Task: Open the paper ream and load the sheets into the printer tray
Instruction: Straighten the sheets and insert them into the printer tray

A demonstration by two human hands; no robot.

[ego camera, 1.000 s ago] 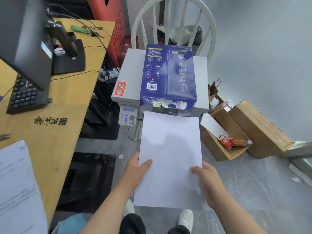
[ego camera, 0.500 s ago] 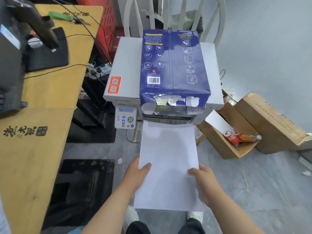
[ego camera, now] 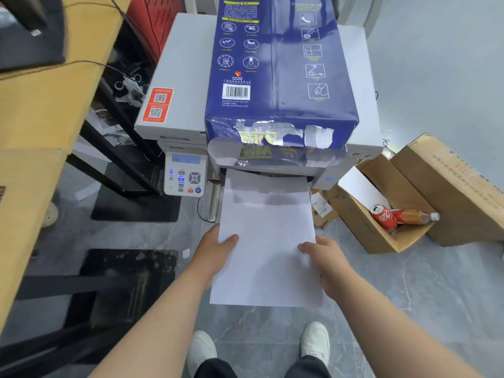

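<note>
Both hands (ego camera: pixel 268 257) grip white sheets (ego camera: pixel 266 241) entering the printer (ego camera: pixel 180 85); torn-open ream (ego camera: pixel 281 72) on top.

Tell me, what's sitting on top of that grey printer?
A blue paper ream lies on the printer, its torn front end overhanging the slot where the white sheets go in. An orange sticker sits beside it. The lid beneath the ream is hidden.

You are holding a matt, smooth stack of plain white paper sheets (ego camera: pixel 266 241). The dark blue glossy ream wrapper (ego camera: pixel 278 69) is catching light, its torn end showing silvery lining. The pale grey plastic printer (ego camera: pixel 180 77) is looking matt, the brown corrugated cardboard box (ego camera: pixel 381 236) rough and dull.
</note>
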